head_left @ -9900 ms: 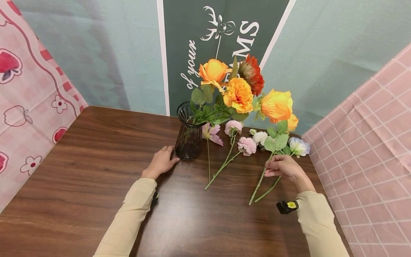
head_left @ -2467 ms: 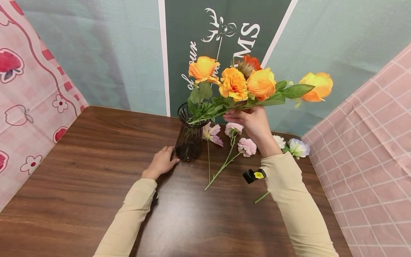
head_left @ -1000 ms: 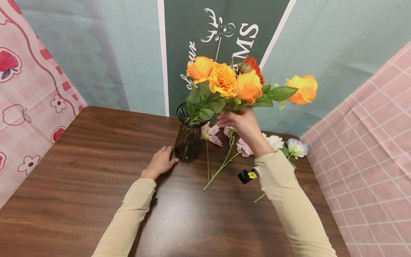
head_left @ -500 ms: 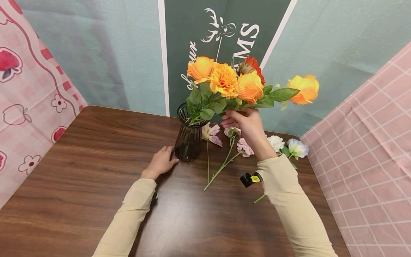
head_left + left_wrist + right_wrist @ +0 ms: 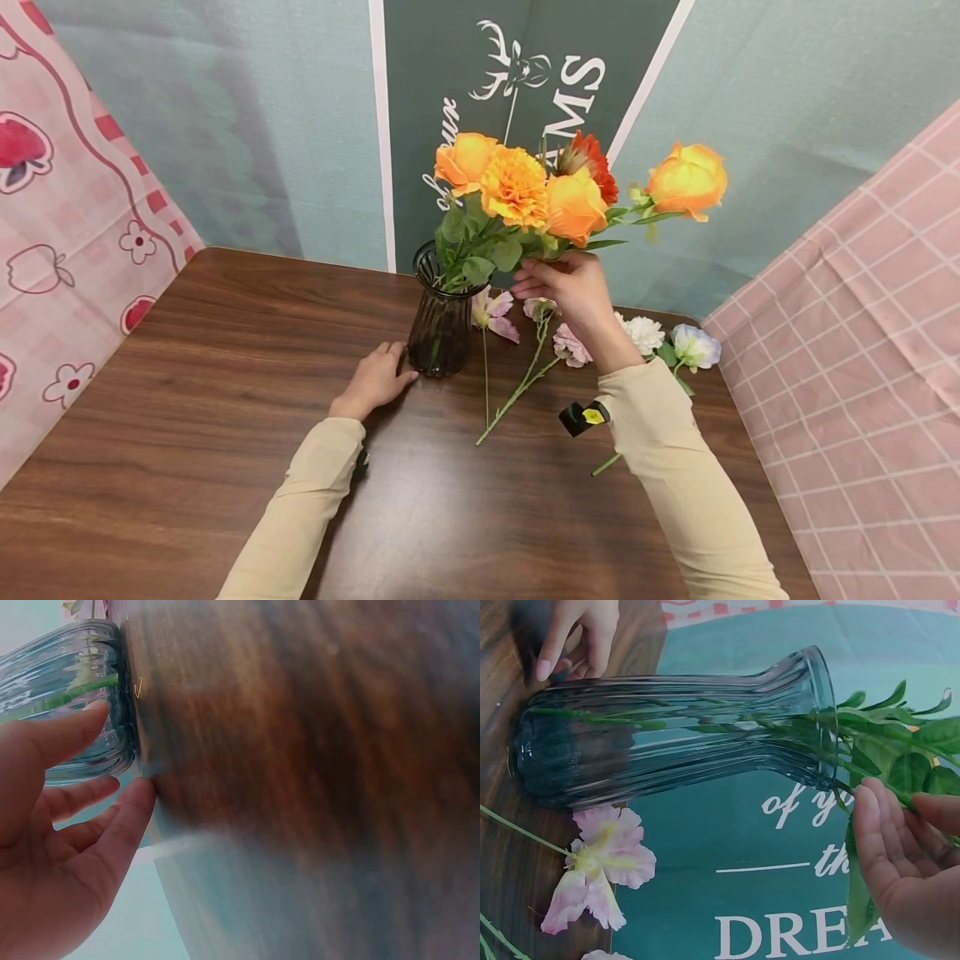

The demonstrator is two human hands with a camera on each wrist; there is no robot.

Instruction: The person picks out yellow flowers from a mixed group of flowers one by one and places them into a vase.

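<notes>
In the head view, my right hand pinches a green rose stem right of the vase mouth. Above it, an orange rose and a yellow-orange rose lean right. The right wrist view has the thumb and fingers on the stem by the rim, among leaves. The dark ribbed glass vase stands upright, with several stems inside. Another orange rose, an orange carnation and a red flower rise from it. My left hand rests at its base, fingers relaxed, thumb overlapping the glass.
On the brown wooden table lie a pale pink flower, a pink carnation stem, a white flower and a bluish-white flower. Fabric backdrops enclose the table's back and sides.
The right hand has brought the rose stem from the table's right side to the vase mouth. Over the last half second, the yellow-orange rose has tilted upward. The left hand has stayed put.
</notes>
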